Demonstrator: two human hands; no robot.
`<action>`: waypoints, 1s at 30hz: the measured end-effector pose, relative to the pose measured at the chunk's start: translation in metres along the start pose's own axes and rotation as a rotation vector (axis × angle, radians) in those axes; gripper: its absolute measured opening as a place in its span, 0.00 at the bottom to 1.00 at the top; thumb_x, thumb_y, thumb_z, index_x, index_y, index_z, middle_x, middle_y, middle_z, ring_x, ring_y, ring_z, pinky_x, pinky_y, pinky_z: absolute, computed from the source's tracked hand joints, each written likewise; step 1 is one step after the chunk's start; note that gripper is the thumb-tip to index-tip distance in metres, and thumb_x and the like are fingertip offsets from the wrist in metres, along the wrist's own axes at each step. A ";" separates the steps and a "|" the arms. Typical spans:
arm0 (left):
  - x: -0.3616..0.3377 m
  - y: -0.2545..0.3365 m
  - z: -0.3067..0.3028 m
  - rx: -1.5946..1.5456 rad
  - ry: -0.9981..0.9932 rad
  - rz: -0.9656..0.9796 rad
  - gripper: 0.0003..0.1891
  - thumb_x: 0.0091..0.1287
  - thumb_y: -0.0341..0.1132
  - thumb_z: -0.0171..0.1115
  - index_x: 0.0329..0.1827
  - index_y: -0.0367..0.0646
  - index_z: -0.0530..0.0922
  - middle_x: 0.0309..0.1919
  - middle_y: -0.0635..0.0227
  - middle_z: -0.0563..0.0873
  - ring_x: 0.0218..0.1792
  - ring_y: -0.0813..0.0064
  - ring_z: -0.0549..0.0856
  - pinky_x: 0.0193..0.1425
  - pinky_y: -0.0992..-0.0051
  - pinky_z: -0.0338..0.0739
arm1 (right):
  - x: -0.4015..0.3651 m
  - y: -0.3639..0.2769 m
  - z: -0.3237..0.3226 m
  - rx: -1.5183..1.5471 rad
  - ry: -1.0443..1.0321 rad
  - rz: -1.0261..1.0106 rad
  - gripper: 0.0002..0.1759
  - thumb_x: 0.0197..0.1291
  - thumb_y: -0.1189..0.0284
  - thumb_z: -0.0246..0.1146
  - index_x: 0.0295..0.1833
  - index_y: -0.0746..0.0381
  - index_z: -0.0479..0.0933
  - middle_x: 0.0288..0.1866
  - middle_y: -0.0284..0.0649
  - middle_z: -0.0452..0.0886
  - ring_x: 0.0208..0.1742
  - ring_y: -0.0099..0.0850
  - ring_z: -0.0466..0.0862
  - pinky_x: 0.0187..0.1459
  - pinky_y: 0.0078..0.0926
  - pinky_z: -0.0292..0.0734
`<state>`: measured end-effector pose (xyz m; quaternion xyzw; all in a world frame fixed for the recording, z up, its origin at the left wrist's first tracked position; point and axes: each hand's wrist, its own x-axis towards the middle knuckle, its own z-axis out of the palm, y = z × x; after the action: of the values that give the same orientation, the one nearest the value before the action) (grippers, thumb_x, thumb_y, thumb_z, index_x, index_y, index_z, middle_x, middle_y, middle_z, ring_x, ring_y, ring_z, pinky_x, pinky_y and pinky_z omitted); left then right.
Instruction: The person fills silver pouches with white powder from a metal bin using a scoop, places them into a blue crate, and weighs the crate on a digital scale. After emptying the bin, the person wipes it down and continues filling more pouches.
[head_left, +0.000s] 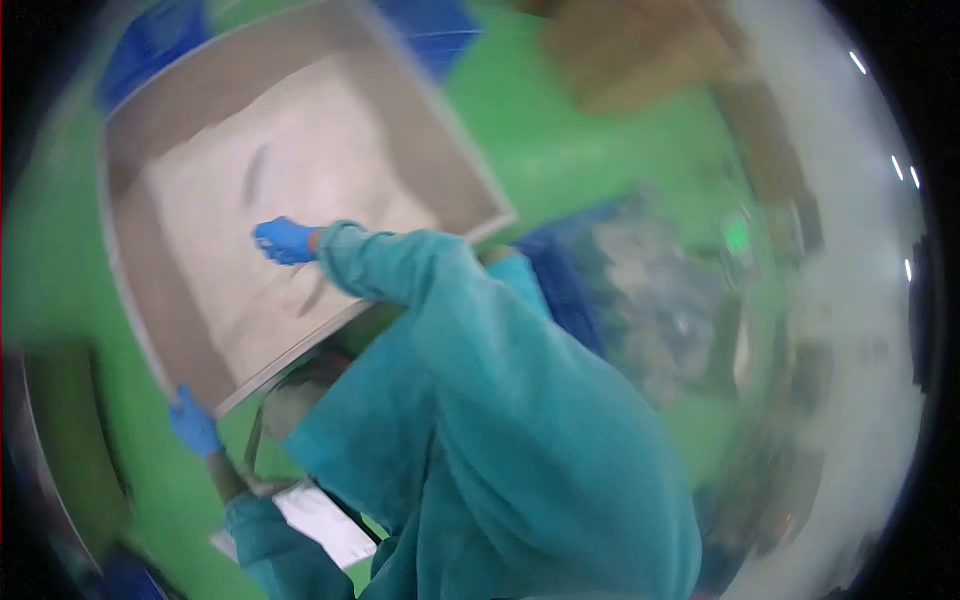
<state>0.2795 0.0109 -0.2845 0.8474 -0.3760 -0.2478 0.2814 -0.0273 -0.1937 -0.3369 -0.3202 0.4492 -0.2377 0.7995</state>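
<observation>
The floor [560,150] is green and the whole view is blurred. A large square bin [440,140] with pale walls stands on it in the upper left, and its bottom is covered with a white material [300,140], powder or cloth, I cannot tell which. The right hand [284,240], in a blue glove, is inside the bin and low over the white material, near its middle. Its fingers look curled, but the blur hides whether they hold anything. The left hand [194,424], also gloved, is at the near corner of the bin and seems closed on the rim there. I judge that the person steadies the bin with one hand and works the material with the other. A next move would call for a firm grip on that corner. The right arm reaches far forward in a teal sleeve [400,265], and the left one is bent and low. A white flat thing [320,520] lies below, and blurred clutter [660,300] is at the right.
</observation>
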 end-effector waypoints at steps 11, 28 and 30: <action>0.015 -0.031 -0.008 0.202 0.020 0.208 0.33 0.70 0.54 0.44 0.53 0.23 0.71 0.46 0.37 0.77 0.47 0.44 0.77 0.52 0.59 0.71 | -0.568 -0.073 -0.176 0.323 0.990 -0.415 0.15 0.66 0.59 0.50 0.25 0.47 0.66 0.17 0.20 0.59 0.12 0.15 0.55 0.13 0.12 0.46; -0.071 0.023 -0.007 0.461 0.361 0.430 0.32 0.62 0.55 0.56 0.58 0.34 0.72 0.54 0.46 0.75 0.55 0.50 0.74 0.58 0.56 0.68 | -0.772 0.005 -0.341 -1.380 1.042 0.225 0.17 0.52 0.60 0.58 0.38 0.63 0.82 0.39 0.45 0.84 0.39 0.37 0.84 0.41 0.36 0.77; -0.100 0.045 -0.019 0.457 0.301 0.415 0.31 0.62 0.54 0.56 0.57 0.34 0.73 0.54 0.47 0.75 0.55 0.51 0.73 0.59 0.57 0.68 | -0.779 0.010 -0.319 -1.414 1.660 0.143 0.17 0.54 0.58 0.58 0.30 0.62 0.82 0.31 0.45 0.83 0.38 0.44 0.83 0.43 0.39 0.76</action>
<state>0.2097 0.0687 -0.2205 0.8209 -0.5406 0.0331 0.1808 -0.6804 0.2376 -0.0280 -0.4201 0.9011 -0.0208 -0.1053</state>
